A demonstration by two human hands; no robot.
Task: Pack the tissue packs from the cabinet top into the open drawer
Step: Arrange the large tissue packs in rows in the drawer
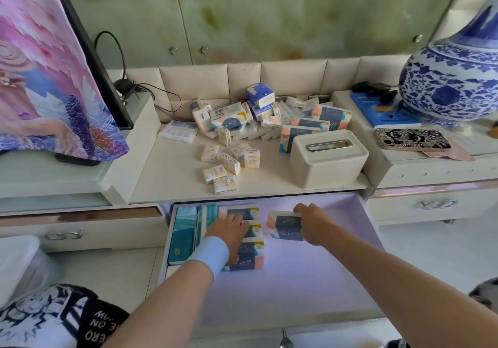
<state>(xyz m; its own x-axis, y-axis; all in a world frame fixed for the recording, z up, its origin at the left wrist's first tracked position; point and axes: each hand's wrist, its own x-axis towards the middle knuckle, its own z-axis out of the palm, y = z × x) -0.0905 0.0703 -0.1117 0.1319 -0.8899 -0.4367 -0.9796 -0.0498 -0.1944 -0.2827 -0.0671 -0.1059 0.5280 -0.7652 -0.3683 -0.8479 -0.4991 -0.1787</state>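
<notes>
Dozens of loose tissue packs (234, 121) lie heaped on the bench (175, 175) while we work in the open drawer (310, 280) below it. Our right hand (310, 222) grips one navy-and-peach pack (284, 227) by its right end, fingers curled over the top edge. The pack sits on the drawer floor just beside a row of stored packs (249, 256) at the left. Our left hand (229, 233), a pale blue band (211, 253) at the wrist, lies on that row with fingers laid across the wrappers, pressing rather than gripping as far as we can tell. We judge these packs light and soft: film-wrapped paper that gives under a squeeze, with a slick wrapper that could slide against its neighbour. A gentle hold across the short ends or the broad faces looks safest, since crushing is the only real harm. The small pocket packs (229, 164) nearer the bench edge look light enough to gather several at once. A cream tissue box (328, 156) and a fragile-looking blue-and-white vase (452, 83) stand to the right.
</notes>
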